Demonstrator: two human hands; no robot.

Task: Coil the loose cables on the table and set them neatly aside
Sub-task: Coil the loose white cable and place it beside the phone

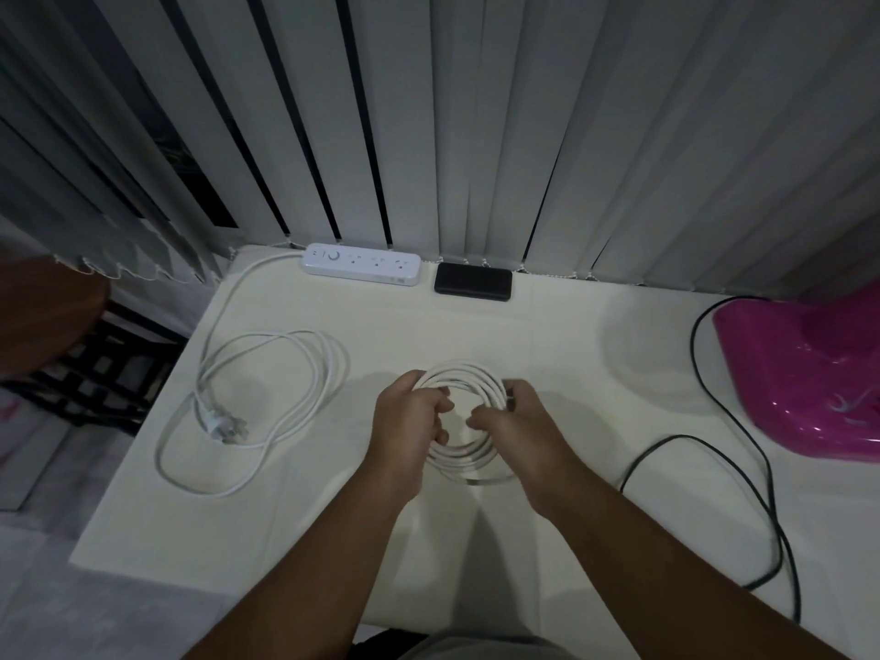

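A white cable wound into a round coil [464, 373] lies at the middle of the white table [333, 516]. My left hand [405, 423] grips the coil's left side and my right hand [519, 421] grips its right side. To the left, the power strip's white cord [266, 373] lies in loose loops with its plug [227, 428] on the table. A black cable [743, 473] snakes over the right part of the table.
A white power strip [362, 264] and a black flat box [474, 281] sit at the table's far edge under vertical blinds [476, 111]. A magenta plastic object [805, 373] stands at the right. A brown round surface [43, 316] is off the left side.
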